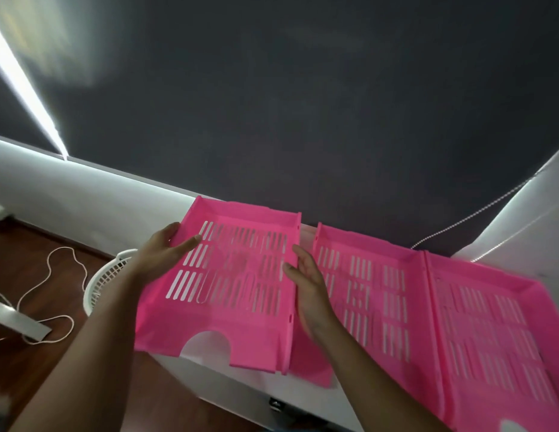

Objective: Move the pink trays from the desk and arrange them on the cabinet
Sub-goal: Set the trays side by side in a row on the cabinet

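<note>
Both forearms bare; no sleeves, apparently no rings or watch.

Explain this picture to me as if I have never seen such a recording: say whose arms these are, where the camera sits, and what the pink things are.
There is no machine here. A person wears one wide-angle camera on the head, looking forward and down, so the two bare arms reaching in from the bottom are the wearer's own.

Three pink slotted trays sit side by side on top of a white cabinet against a dark wall. The left tray is between the hands: the left hand grips its left edge, with the thumb on top, and the right hand is against its right edge, fingers spread. It seems to be being set down or adjusted, overhanging the cabinet's left end a little.

The middle tray and the right tray lie untouched. Lower left, on the wooden floor, are a white basket and a loose cord.
</note>
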`<state>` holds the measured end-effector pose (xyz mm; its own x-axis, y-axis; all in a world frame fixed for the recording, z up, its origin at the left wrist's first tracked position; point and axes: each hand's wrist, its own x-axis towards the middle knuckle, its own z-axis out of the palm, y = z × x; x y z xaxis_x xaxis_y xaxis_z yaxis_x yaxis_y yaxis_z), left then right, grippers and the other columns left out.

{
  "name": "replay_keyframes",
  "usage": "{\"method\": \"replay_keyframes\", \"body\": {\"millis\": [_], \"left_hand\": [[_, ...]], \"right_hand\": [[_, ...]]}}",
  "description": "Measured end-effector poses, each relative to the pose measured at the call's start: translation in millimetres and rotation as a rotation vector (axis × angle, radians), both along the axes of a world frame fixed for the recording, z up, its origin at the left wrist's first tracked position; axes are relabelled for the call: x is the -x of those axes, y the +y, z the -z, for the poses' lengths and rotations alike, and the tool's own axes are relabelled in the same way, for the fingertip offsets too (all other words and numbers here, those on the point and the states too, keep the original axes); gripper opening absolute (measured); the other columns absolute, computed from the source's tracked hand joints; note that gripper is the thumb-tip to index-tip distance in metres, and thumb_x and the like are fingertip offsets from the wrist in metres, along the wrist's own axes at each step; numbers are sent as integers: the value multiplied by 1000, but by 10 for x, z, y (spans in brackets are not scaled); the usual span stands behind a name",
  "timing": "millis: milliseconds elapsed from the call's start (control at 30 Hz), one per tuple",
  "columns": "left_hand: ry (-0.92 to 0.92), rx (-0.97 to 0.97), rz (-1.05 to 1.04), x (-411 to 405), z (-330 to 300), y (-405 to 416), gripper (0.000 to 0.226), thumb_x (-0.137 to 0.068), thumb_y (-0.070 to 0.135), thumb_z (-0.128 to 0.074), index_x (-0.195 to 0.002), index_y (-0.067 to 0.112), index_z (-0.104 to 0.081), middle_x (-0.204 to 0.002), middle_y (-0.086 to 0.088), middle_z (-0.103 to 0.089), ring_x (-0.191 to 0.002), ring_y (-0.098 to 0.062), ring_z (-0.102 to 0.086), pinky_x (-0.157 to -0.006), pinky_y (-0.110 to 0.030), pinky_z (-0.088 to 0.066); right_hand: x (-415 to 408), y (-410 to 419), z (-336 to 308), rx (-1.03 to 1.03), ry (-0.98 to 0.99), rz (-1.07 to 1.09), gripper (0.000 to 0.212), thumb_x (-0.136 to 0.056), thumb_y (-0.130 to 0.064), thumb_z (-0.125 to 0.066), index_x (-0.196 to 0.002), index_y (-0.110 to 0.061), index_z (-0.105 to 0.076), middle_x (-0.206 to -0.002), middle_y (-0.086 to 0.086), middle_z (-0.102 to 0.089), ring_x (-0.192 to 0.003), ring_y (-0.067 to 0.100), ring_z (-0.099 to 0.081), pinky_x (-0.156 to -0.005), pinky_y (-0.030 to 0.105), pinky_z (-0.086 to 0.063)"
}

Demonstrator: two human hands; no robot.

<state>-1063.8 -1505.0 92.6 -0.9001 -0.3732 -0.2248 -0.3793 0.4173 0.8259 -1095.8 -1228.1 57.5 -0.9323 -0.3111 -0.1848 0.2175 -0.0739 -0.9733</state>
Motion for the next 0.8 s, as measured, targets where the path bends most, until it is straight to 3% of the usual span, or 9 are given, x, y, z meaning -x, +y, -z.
{"method": "replay_keyframes", "body": {"millis": [167,267,367,433,500,600,700,800], "left_hand": [[-32,100,28,91,140,-83,52,-80,57,-63,-114,17,-66,-95,-7,-77,-80,-28,-75,-83,-52,-60],[-63,131,29,164,192,-94,48,-88,52,-65,-117,14,-66,-101,-9,-75,-90,-29,-72,-84,-41,-54],[-65,149,51,228,286,-99,64,-76,64,-62,-115,14,-65,-99,-8,-75,-91,-30,-71,-87,-45,-55],[-72,165,57,258,368,-91,64,-78,62,-64,-118,13,-64,-101,-10,-74,-92,-31,-71,-88,-46,-56],[-78,171,60,284,391,-37,57,-88,50,-67,-127,9,-60,-108,-12,-73,-98,-34,-70,-90,-44,-54],[-100,196,46,351,409,46,66,-93,40,-66,-143,1,-47,-126,-20,-65,-113,-38,-64,-96,-43,-48],[-96,234,70,353,409,58,75,-88,48,-65,-142,0,-47,-133,-23,-59,-119,-41,-59,-97,-44,-47],[-61,332,78,361,479,113,84,-84,51,-62,-148,3,-40,-152,-23,-42,-145,-42,-31,-118,-54,-30]], "right_hand": [[28,-133,-44,-25,-36,-25,80,-75,-31,-63,-152,-29,-38,-153,-13,-29,-136,-1,-23,-105,27,-22],[11,-200,-25,-56,-71,-47,79,-79,-32,-67,-152,-33,-36,-160,-10,-28,-139,5,-25,-105,29,-22],[13,-210,28,-124,-84,-45,70,-94,-25,-65,-154,-35,-31,-164,-8,-23,-146,11,-23,-107,31,-22],[22,-186,64,-199,-89,-49,72,-95,-25,-64,-156,-36,-26,-165,-9,-19,-151,16,-19,-111,33,-24],[30,-180,57,-260,-102,-60,77,-95,-29,-65,-158,-37,-21,-167,-9,-16,-152,18,-18,-115,38,-24],[37,-193,43,-324,-118,-33,80,-95,-32,-63,-159,-36,-16,-168,-7,-14,-153,20,-19,-117,42,-25],[0,-208,-2,-394,-93,-3,80,-96,-32,-61,-160,-33,-13,-168,-6,-13,-153,20,-20,-118,40,-26],[-5,-189,-75,-459,-45,-11,77,-97,-32,-59,-160,-31,-15,-168,-7,-15,-152,20,-23,-116,35,-28]]}}
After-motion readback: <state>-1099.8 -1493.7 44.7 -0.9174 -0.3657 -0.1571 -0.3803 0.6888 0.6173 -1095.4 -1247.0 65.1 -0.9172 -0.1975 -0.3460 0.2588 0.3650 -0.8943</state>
